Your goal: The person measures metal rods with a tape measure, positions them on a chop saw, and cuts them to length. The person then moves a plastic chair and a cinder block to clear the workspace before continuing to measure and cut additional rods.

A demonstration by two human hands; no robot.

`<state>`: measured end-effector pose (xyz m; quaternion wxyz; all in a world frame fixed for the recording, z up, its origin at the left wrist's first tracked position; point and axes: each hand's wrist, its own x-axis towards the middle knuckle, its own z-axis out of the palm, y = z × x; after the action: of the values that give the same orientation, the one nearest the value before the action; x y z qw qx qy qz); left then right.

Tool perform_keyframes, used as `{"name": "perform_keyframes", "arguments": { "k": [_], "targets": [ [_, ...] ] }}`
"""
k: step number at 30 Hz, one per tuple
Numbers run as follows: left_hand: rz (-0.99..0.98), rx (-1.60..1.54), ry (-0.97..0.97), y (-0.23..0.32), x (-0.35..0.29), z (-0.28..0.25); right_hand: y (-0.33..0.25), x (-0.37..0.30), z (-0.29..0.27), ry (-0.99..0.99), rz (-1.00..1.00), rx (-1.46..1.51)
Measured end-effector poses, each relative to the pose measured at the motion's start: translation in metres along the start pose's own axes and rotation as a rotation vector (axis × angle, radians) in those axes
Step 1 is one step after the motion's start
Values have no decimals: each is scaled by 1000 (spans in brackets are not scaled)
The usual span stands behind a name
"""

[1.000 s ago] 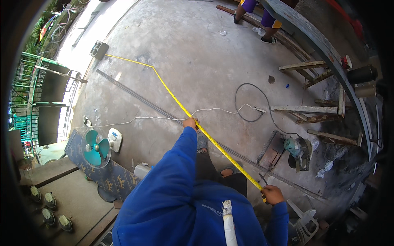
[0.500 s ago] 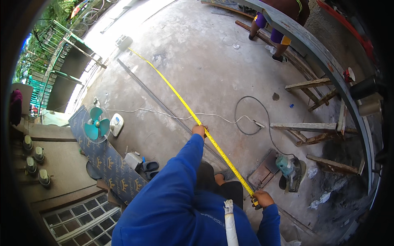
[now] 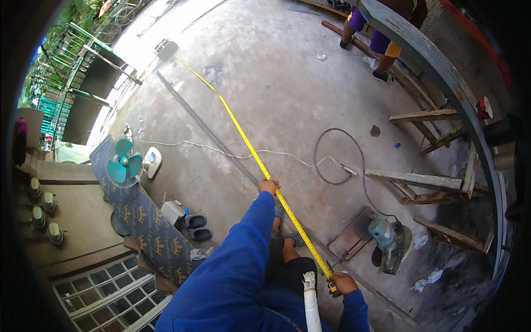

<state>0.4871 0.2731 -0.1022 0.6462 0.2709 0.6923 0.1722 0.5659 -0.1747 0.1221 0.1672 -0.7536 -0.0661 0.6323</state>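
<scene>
A yellow tape measure blade (image 3: 241, 133) runs from my right hand up to a boxy grey object (image 3: 166, 50) at the far left, bending partway along. My left hand (image 3: 269, 186) is closed on the blade in the middle of the view. Lower right, my right hand (image 3: 345, 283) is wrapped round the tape measure's black and yellow case (image 3: 333, 288). Long dark metal bars (image 3: 202, 123) lie on the concrete floor beneath and left of the blade. A white cord (image 3: 207, 148) on the floor passes under it.
To the right stand a teal cut-off saw (image 3: 385, 235) and wooden trestles (image 3: 417, 178). A teal-bladed fan (image 3: 124, 161), a patterned board (image 3: 146, 218) and slippers (image 3: 198, 228) are on the left. Another person's legs (image 3: 381, 50) show at upper right, behind a grey metal beam (image 3: 428, 58).
My right hand has shifted a little left and down with the tape case. My left hand is slightly lower, still gripping the blade. The blade's far bend looks sharper, and the view has shifted.
</scene>
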Motion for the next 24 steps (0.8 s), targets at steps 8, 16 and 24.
{"name": "perform_keyframes", "arguments": {
  "k": [8,16,24],
  "targets": [
    [-65,-57,50,34,15,-24,-50,63,20,35,-176,-296],
    [-323,-33,-217,-31,-69,-8,-89,75,13,75,-56,-330],
    [-369,560,-570,-128,-187,11,-64,121,-17,155,61,-572]
  ]
}}
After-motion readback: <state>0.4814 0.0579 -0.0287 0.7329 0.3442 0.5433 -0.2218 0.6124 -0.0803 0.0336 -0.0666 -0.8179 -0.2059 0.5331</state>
